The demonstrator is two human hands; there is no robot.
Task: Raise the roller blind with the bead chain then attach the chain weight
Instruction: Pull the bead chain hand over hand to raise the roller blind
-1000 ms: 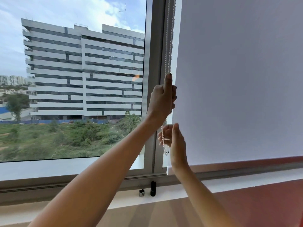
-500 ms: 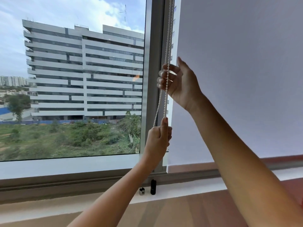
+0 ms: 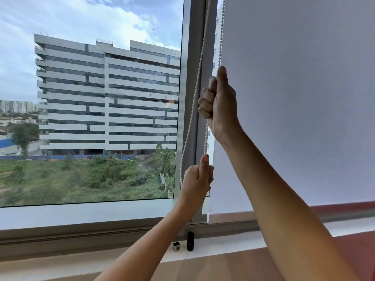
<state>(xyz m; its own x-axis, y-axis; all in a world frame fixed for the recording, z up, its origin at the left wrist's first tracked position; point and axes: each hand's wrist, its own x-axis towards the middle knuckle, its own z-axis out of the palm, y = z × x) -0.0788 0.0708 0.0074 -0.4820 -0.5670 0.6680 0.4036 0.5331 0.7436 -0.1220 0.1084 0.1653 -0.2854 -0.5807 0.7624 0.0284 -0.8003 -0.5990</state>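
Now | right hand fingers gripping bead chain | left hand gripping lower | no readable writing

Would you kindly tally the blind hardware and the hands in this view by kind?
Roller blind: 1
Bead chain: 1
Small pieces on the sill: 2, silver piece and black piece
Hands: 2, left hand and right hand
Total: 6

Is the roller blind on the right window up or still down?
Still down. The roller blind covers nearly the whole pane, its bottom edge just above the window sill.
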